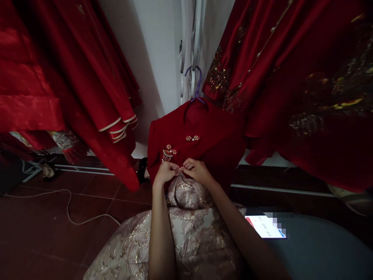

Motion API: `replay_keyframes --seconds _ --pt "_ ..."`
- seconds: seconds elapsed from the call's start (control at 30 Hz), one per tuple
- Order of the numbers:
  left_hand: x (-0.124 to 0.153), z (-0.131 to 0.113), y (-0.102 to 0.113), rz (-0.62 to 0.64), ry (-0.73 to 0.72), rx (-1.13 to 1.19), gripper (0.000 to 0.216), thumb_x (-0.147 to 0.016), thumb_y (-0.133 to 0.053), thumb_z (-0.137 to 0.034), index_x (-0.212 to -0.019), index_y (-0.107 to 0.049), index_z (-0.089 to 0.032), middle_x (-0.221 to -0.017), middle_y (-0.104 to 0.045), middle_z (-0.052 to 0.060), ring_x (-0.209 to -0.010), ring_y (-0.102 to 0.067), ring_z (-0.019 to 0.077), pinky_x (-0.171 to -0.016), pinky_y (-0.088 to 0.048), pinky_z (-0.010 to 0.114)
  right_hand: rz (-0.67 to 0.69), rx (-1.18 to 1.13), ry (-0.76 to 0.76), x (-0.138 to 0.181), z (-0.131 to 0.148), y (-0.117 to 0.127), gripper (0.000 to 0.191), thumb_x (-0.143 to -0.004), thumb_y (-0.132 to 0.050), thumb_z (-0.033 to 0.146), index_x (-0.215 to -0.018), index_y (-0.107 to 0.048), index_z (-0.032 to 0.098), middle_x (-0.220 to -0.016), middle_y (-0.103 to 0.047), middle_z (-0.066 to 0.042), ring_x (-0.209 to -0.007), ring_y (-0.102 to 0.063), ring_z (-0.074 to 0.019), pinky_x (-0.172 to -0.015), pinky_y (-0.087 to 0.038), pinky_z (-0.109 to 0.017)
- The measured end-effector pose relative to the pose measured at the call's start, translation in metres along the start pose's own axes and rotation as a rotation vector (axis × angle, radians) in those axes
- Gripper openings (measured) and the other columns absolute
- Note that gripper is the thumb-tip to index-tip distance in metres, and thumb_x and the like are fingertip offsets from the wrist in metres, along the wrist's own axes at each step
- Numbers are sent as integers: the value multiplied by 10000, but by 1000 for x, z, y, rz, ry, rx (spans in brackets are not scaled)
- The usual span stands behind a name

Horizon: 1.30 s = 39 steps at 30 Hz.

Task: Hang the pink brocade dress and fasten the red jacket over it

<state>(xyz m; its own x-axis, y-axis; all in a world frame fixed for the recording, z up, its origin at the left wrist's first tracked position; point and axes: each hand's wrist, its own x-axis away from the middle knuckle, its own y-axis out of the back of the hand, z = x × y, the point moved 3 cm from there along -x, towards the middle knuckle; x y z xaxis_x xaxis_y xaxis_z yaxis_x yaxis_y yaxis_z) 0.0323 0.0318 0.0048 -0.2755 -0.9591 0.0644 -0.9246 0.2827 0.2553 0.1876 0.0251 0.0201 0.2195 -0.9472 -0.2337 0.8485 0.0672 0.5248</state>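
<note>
A red jacket (217, 134) hangs in front of me on a purple hanger (198, 83). On its chest sit a gold-and-pearl clasp (192, 138) and, lower to the left, a fan-shaped brooch with beaded tassels (168, 153). At the jacket's lower front, my left hand (168, 171) and my right hand (197, 170) meet with fingers closed. Between their fingertips shows a small beaded clasp (181, 169), partly covered by the fingers. Both wrists are above the pale brocade garment (189, 237) spread over my lap.
Red garments with gold trim (96, 74) hang at the left; sequinned red garments (291, 77) hang at the right. A lit phone (264, 226) lies on a grey surface (317, 249) to my right. A pale cable (69, 206) runs across the tiled floor (37, 229).
</note>
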Motion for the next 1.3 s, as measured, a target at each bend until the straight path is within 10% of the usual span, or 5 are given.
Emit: replay_keyframes --seconds 0.43,0.73,1.0,1.3 --pt "8 -3 13 -37 -61 -181 260 -631 -615 -110 -888 -647 -118 -785 -683 55 -653 -619 118 -600 -467 202 20 36 8 1 9 6 176 -698 -611 261 -849 -601 171 -745 -650 -17 -661 -603 -108 -623 -491 -214" --pt "19 -8 31 -171 -158 -325 134 -659 -575 -114 -777 -615 -163 -823 -669 25 -737 -614 114 -691 -453 199 -399 -75 46 14 60 51 224 -820 -486 357 -925 -572 178 -673 -616 -27 -598 -584 -109 -531 -462 -192" --pt "16 -12 19 -107 -125 -289 146 -647 -602 -134 -785 -645 -155 -832 -684 34 -737 -619 117 -697 -463 203 -25 54 -15 3 14 34 170 -694 -630 233 -859 -638 195 -769 -675 -17 -734 -630 -129 -708 -507 -254" --pt "11 -13 11 -80 -105 -322 153 -606 -657 -166 -756 -666 -138 -768 -686 47 -699 -615 121 -659 -459 203 98 32 -62 2 -6 6 238 -676 -673 299 -870 -613 177 -768 -678 -36 -706 -645 -131 -664 -518 -247"
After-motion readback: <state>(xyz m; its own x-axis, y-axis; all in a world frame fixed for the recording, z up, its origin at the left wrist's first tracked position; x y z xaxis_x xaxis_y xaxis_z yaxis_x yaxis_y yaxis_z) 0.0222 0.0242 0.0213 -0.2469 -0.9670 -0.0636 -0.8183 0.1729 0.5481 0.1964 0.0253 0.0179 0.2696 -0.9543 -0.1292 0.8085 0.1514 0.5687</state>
